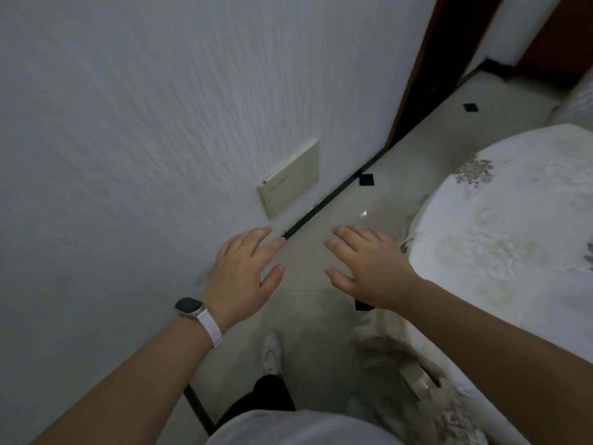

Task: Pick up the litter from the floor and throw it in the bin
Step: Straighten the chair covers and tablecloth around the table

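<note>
Floor point(426, 146): pale beige glossy tile, seen as a narrow strip running from near centre to far right. It is bounded on the left by a black skirting line point(333, 200) at the foot of the white wall point(160, 107) and on the right by the white patterned bedcover point(513, 220). Small black diamond insets sit in the tile: one point(366, 180) just beside the skirting, one point(470, 107) farther along, a third point(361, 306) nearer and partly hidden. One bright glare spot point(364, 214) shows on the tile near the middle inset; a small dark speck point(316, 203) against the skirting is too blurred to identify.
</note>
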Available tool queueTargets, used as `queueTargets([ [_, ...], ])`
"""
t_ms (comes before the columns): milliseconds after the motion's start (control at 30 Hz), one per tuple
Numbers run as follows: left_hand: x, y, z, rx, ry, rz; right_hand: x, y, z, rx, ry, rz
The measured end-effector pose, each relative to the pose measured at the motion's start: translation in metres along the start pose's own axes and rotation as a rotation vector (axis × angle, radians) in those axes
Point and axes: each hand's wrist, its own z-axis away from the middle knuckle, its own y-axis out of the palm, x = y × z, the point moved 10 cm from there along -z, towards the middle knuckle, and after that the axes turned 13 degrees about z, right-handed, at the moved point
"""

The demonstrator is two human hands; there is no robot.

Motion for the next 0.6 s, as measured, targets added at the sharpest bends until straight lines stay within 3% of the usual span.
queueTargets([
  [233,0.074,-0.022,-0.115,0.001,0.117,0.161,-0.028,-0.027,-0.098,-0.037,0.241,0.082],
  [600,0.078,0.018,-0.273,0.105,0.373,0.235,-0.156,-0.039,-0.146,-0.035,0.519,0.149],
])
